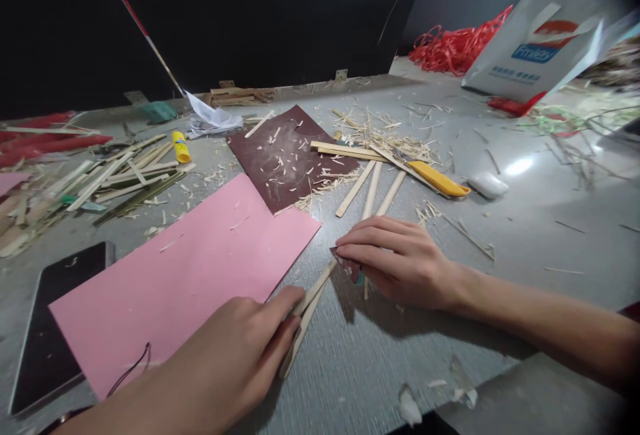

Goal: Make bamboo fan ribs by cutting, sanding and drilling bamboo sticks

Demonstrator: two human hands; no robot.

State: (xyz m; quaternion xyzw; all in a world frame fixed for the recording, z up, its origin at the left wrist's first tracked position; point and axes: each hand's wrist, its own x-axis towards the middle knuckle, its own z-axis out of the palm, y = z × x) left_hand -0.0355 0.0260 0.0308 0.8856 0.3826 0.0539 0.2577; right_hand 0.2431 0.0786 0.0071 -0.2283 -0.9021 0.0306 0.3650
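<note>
My left hand (245, 342), closed with thumb and fingers together, pinches a thin bamboo strip (301, 340) above the grey tabletop (350, 368). A second narrow edge, perhaps another strip or a shadowed side, shows beside it. To its right, my right hand (407, 258) grips a small brown piece of sandpaper (344, 263), close to the strip's far tip. Whether paper and strip touch is unclear. Several cut bamboo strips (371, 188) lie just beyond the right hand, and a yellow utility knife (437, 178) rests across them.
A dusty brown sandpaper sheet (295, 162) overlaps pink card (200, 255), which partly covers a phone (55, 328). Bamboo pieces (125, 178) and a glue stick (181, 147) lie left. Shavings (385, 136) are scattered about. A white bag (530, 55) and red plastic strands (450, 48) stand behind right.
</note>
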